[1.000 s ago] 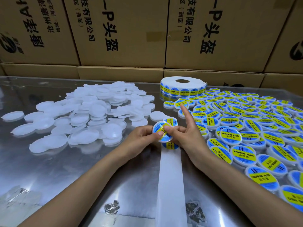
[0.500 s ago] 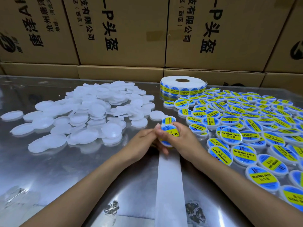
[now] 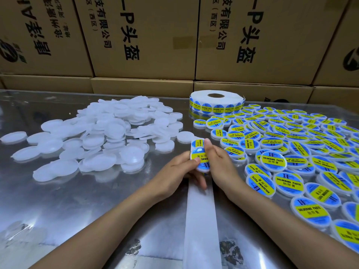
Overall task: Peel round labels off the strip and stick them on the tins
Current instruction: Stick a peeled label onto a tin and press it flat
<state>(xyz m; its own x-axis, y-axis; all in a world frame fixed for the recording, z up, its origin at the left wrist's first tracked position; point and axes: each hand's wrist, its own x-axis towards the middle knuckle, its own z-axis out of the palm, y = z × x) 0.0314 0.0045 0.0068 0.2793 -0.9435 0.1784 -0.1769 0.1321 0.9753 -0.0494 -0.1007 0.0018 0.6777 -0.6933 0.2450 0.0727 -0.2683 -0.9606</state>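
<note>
Both hands hold one round white tin (image 3: 200,160) with a blue and yellow label on its face, just above the strip. My left hand (image 3: 174,171) grips its left edge, thumb on the label. My right hand (image 3: 217,164) wraps its right side, thumb lying along the top. The white backing strip (image 3: 200,220) runs from under the hands toward me; one label (image 3: 197,143) still sits on it beyond the tin. Unlabelled white tins (image 3: 101,136) lie heaped at the left. Labelled tins (image 3: 291,152) cover the right.
The label roll (image 3: 215,101) stands at the back centre of the shiny metal table (image 3: 68,200). Stacked cardboard boxes (image 3: 145,35) form a wall right behind the table.
One second ago my right forefinger pointed out and the tin faced up between fingertips. Since then both hands have closed round the tin, which has turned a little and sits closer to the strip.
</note>
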